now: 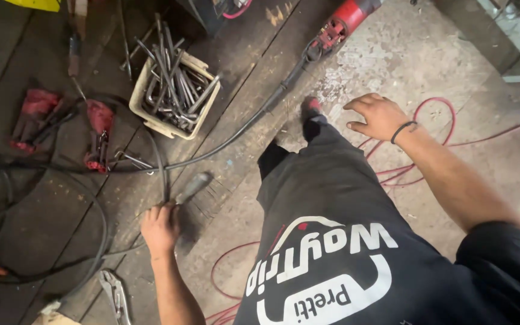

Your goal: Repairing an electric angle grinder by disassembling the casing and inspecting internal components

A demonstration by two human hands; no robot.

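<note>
My left hand is low on the dark plank floor, fingers closed around the end of a grey-handled wire brush whose bristles point down to the right. A thin bent steel rod runs up from the same hand; whether the hand also holds it is unclear. My right hand, with a black band on its wrist, hangs open with fingers spread above the pale concrete, holding nothing. It is just right of my dark shoe.
A cream plastic crate of several bent steel rods stands beyond the left hand. A red power tool lies at the top, its black cable crossing the floor. Red-handled tools lie left, pliers below, red wire right.
</note>
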